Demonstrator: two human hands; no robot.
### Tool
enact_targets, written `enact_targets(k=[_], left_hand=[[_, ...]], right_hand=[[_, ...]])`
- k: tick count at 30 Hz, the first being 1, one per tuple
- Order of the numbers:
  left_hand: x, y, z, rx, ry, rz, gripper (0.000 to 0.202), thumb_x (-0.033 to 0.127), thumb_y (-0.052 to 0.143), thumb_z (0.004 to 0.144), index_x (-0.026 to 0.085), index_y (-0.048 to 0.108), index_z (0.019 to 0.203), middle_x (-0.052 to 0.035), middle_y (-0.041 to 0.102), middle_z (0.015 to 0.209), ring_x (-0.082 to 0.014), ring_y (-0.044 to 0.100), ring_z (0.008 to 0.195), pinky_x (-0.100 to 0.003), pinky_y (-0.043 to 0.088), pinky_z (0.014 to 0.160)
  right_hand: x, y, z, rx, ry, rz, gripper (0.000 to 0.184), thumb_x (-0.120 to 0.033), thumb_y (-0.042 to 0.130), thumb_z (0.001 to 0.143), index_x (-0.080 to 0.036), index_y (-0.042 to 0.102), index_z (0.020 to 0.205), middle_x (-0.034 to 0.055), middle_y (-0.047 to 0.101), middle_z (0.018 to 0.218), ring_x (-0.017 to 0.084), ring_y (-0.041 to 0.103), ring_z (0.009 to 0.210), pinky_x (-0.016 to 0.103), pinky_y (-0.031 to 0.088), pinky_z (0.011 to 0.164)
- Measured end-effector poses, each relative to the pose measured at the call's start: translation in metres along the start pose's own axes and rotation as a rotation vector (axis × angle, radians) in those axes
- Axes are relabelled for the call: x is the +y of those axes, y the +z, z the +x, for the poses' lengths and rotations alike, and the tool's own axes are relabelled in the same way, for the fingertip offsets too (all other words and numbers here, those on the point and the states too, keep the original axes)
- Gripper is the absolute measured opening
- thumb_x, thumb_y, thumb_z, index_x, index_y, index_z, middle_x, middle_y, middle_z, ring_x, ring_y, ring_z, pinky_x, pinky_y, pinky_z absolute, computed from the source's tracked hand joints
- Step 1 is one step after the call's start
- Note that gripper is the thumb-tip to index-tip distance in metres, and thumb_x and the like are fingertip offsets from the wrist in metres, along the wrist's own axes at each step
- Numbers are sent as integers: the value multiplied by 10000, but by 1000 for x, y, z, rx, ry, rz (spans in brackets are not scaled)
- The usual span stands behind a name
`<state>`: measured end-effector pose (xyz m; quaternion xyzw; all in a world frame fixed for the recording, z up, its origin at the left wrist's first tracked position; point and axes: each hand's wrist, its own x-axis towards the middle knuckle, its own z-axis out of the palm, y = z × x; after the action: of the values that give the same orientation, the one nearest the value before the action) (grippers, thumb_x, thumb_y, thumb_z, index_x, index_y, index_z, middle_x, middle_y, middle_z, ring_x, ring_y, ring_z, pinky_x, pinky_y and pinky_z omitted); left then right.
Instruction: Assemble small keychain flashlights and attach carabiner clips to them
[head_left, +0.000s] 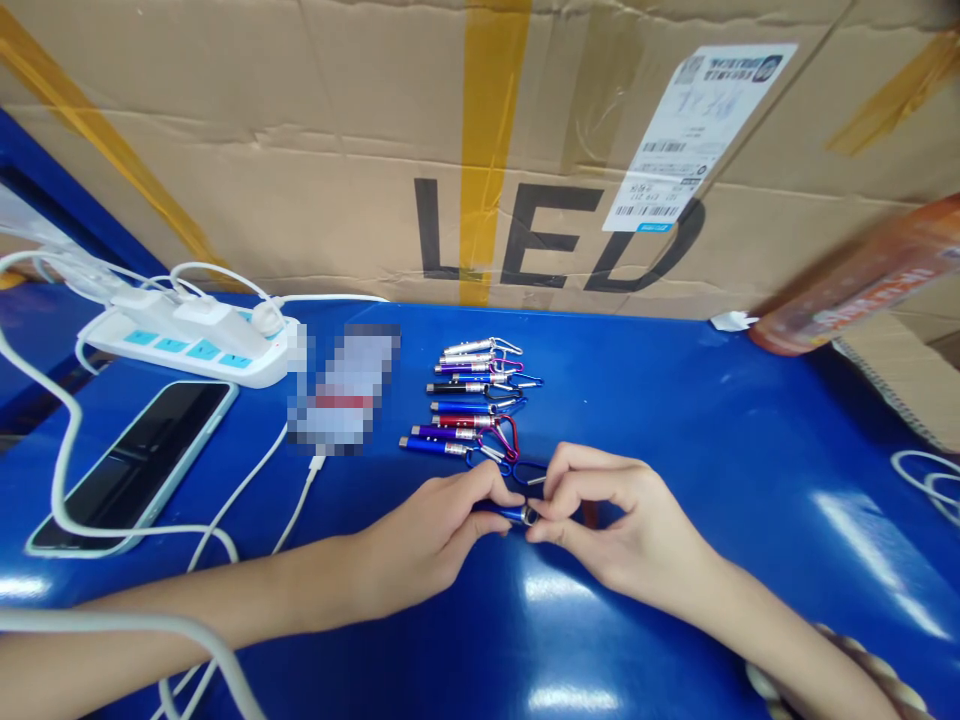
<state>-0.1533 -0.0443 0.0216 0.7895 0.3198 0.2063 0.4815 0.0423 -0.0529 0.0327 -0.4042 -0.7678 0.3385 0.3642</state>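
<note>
Blue flashlight [513, 514]: was held in the left hand [439, 530], open end turned toward the right hand [626, 512], low over the blue table [675, 400]
Left grip: pinched the barrel between thumb and fingers
Right grip: had thumb and fingertips drawn close together at the open end; could not tell whether pinching the rim or something small
Blue clip [529, 476]: showed just beyond the fingertips
Row of small flashlights [461, 408]: lay beyond the hands, in silver, purple, blue, black and red, clips to the right
Phone [142, 470]: lay at left, crossed by a white cable [71, 430]
Power strip [280, 362]: lay beyond the phone, filled with white plugs [210, 330]
Cardboard box [300, 120]: stood behind everything, marked LED, with yellow tape [489, 140] and white label [701, 130]
Orange bottle [862, 280]: showed at right, before the box
</note>
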Motion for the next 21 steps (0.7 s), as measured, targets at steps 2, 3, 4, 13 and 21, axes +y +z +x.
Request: enact_targets(k=[2,3,4,13,21], left_hand=[[-1,1,0,37,15,42,141,105,405,905,202,507,907,-2,629,919,-128,595,868,-230,445,792],[-2,1,-1,54,24,70,146,102,404,903,200,512,900,-7,629,923,-133,594,879,-237,448,800],[-2,1,-1,71,36,99,151,98,403,900,199,515,894,-12,629,921,-138,592,888,-244,451,808],[-2,0,0,149,2,143,147,107,448,887,213,549,878,6,658,912,-143,609,884,-249,468,817],[-3,-1,3,171,-29,126,119,113,498,870,210,563,894,19,671,919,-138,620,877,-236,471,809]], right_hand=[[-1,1,-1,25,39,-23,253,-258,702,722,-148,605,516,-8,540,568,68,469,488,180,360,432],[-1,2,-1,34,52,-30,268,-269,705,718,-148,591,507,-7,539,565,70,467,485,183,359,430],[-1,2,-1,45,61,-36,275,-276,705,716,-149,584,504,-6,540,566,72,468,483,185,359,429],[5,6,0,92,69,-39,222,-227,695,714,-151,598,529,-10,536,558,69,474,470,183,372,431],[10,2,4,42,89,-8,286,-389,696,725,-152,648,572,11,584,597,76,501,504,180,378,429]])
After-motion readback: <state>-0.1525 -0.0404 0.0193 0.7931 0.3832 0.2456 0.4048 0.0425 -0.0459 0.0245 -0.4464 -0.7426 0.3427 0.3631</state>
